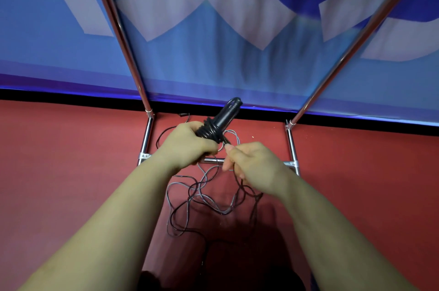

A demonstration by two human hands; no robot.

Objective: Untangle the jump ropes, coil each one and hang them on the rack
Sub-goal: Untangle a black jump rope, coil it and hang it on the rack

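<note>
Blue banner (213, 65), red floor (71, 172), chrome rack (147, 138) noted; loose jump ropes (202, 193), thin, limp, judged snag-prone, strewn at rack foot; black handle (223, 116), rigid, cord-wound, clenched in left hand (187, 145); black cord pinched by right hand (251, 162)

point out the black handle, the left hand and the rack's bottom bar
black handle (225, 112), head view, bare upper shaft
left hand (187, 145), head view, back of hand
rack's bottom bar (211, 160), head view, stretch between the hands
</note>
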